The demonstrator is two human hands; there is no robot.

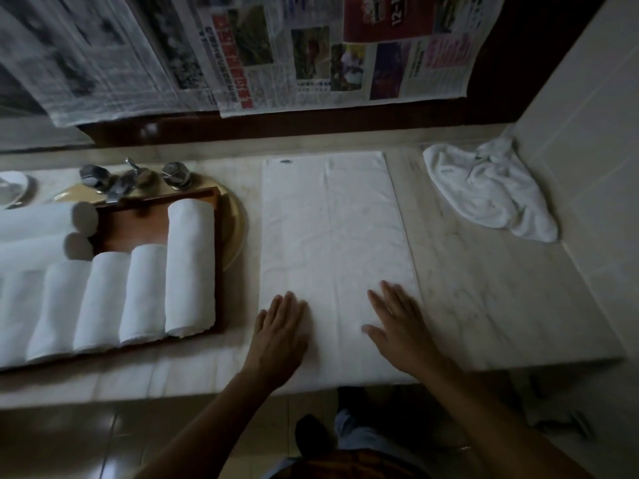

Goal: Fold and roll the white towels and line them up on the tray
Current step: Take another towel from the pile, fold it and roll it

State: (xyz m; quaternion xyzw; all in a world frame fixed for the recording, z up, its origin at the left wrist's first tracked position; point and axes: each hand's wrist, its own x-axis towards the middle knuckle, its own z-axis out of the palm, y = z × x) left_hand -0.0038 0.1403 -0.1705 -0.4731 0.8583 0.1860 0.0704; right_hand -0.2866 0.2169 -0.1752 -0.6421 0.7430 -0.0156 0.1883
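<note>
Flattening the folded towel (332,229) on the counter (484,305), just right of the tray (138,226), with left hand (280,337) and right hand (401,326) spread, gripping nothing. Next, probably: rolling it from the near edge.

The two crosswise rolls (34,219) run off the left edge, and so does the leftmost upright roll (14,316). Rolled towels (190,264) cover most of the tray (152,229) — only its far right part shows. The newspaper (276,53) print is too blurred to read, the tag (283,161) on the flat towel (328,219) too small. My left hand (280,337) and right hand (401,326) hide the cloth under them.
</note>
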